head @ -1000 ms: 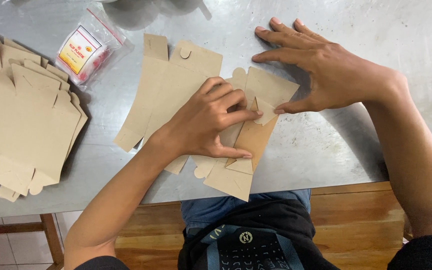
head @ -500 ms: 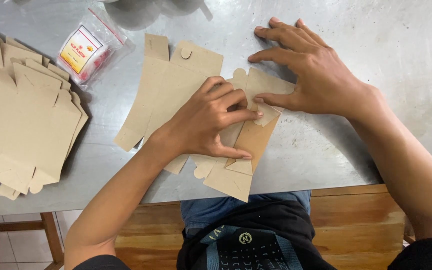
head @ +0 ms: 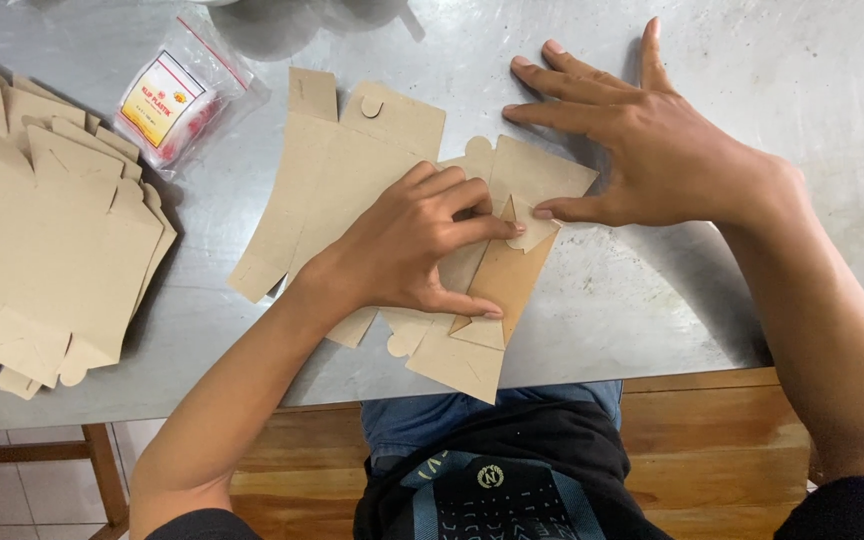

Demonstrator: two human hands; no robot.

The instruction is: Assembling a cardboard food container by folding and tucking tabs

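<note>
A flat brown cardboard box blank (head: 342, 170) lies on the grey metal table (head: 712, 60), its near end overhanging the table's front edge. My left hand (head: 407, 245) presses on the blank's middle, with the index finger and thumb pinning a folded flap (head: 500, 280). To the right, my right hand (head: 642, 135) lies spread, palm down, mostly on the bare table. Its thumb tip touches the small rounded tab (head: 530, 232) at the flap's upper end. Neither hand grips anything; both press flat.
A stack of several unfolded cardboard blanks (head: 47, 230) lies at the table's left. A clear plastic bag with a red and yellow label (head: 177, 95) sits behind it. A wooden bench (head: 692, 440) runs under the front edge, by my lap.
My right hand has slid a little to the left, its thumb now on the tab. The left hand and the blank have hardly moved.
</note>
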